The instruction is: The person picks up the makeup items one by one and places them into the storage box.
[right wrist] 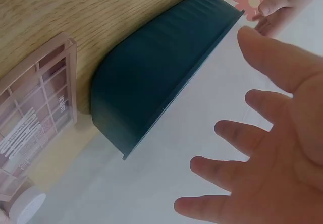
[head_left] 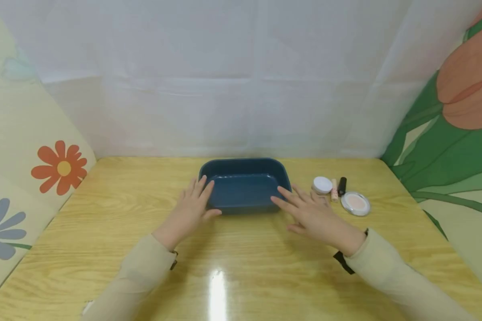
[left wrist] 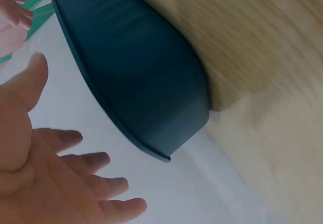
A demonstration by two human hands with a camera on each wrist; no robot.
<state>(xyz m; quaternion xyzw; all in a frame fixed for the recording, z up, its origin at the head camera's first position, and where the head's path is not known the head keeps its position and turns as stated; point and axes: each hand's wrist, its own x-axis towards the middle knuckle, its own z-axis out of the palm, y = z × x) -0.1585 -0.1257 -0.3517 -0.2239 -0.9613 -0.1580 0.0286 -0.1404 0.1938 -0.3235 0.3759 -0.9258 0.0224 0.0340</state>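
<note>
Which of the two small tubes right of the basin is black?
The rightmost tube, just behind the round compact; the other tube is pale pink.

Wht cloth [head_left: 209, 98] bhd wood tbl [head_left: 116, 205]

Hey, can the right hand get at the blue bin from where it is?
Likely yes: the right hand is by the blue bin, fingers spread and empty, with nothing visible in between; the pink palette alongside doesn't seem in the way.

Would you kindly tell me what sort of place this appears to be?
Probably a makeshift indoor filming corner: a creased white sheet backs the wood-grain table, and flower-print backdrops flank it.
</note>
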